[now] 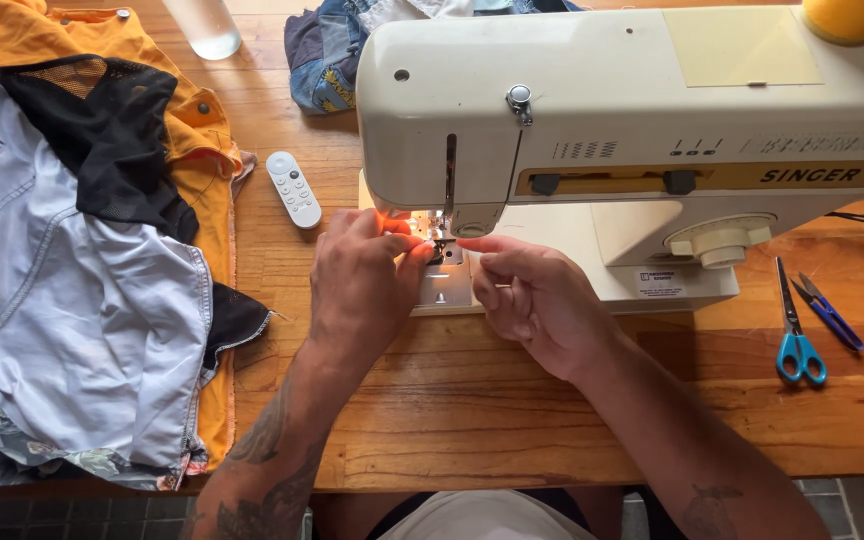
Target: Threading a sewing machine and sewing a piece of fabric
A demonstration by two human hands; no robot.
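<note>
Nearest the edge of the wooden table (472, 420), two tattooed forearms reach in from below. The left hand (357, 290) lies knuckles up, its fingertips pinched together right at the needle area (439, 238) of the sewing machine; whatever they pinch is too small to make out. The right hand (537, 300) comes in from the other side, forefinger stretched toward the same spot and the other fingers loosely curled, and I cannot tell whether it grips anything. Both hands rest over the metal needle plate (442, 285), lit bright by the machine's lamp.

To the right lie two cutting tools: one pair of scissors with blue handles (795, 330) and, just beside it, one pair of small blue thread snips (830, 312). To the left lies one heap of clothes: a pale blue-grey garment (72, 310) on top, a black mesh piece (102, 140) across it, an orange garment (62, 35) beneath, and a flowered cloth (82, 462) showing at the near edge.

One white remote control (293, 188) lies between the heap and the machine. The single cream sewing machine (632, 110) fills the middle, with one yellow thread spool (849, 15) on top at the far right. Beyond it sit one clear glass (204, 25), its contents impossible to judge, and one bundle of denim patchwork (337, 45).
</note>
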